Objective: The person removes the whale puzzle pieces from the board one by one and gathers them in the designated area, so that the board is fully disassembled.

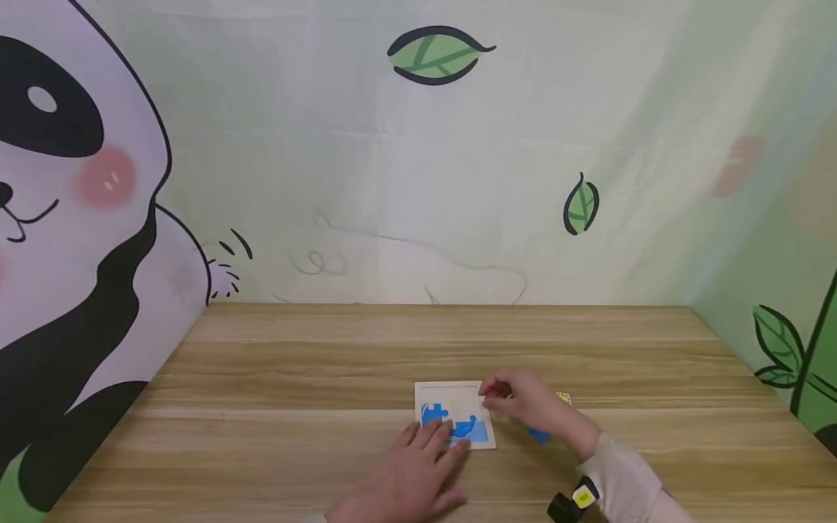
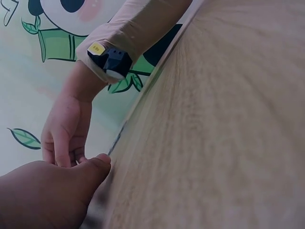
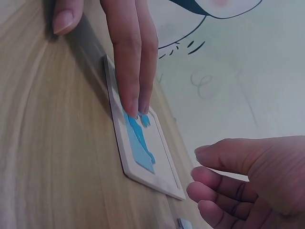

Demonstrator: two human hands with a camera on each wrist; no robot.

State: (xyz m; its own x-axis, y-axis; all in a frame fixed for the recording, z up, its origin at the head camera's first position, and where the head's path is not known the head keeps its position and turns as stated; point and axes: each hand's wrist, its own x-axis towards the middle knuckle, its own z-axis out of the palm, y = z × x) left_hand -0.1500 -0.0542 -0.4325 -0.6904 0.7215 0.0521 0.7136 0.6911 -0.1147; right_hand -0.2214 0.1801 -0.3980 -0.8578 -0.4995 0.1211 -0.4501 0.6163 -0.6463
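A square puzzle board [image 1: 455,387] with a pale rim lies on the table. Blue puzzle pieces [image 1: 469,430] fill part of its lower half, and bare board shows above them. My left hand [image 1: 408,468] rests on the board's lower edge, its straight fingertips touching the blue pieces. Just off the upper right corner hovers my right hand [image 1: 526,399]. In the right wrist view the right hand [image 3: 252,183] has loosely bent fingers, a gap beside the thumb, and nothing visible in its grasp. Below it on the table lie a blue loose piece [image 1: 540,436] and a yellow-patterned piece [image 1: 564,397], partly hidden.
The wood-grain table [image 1: 294,436] runs back to a printed cloth wall [image 1: 340,167] with leaves and a panda. A dark wrist device [image 1: 567,506] with a yellow label sits on the right sleeve.
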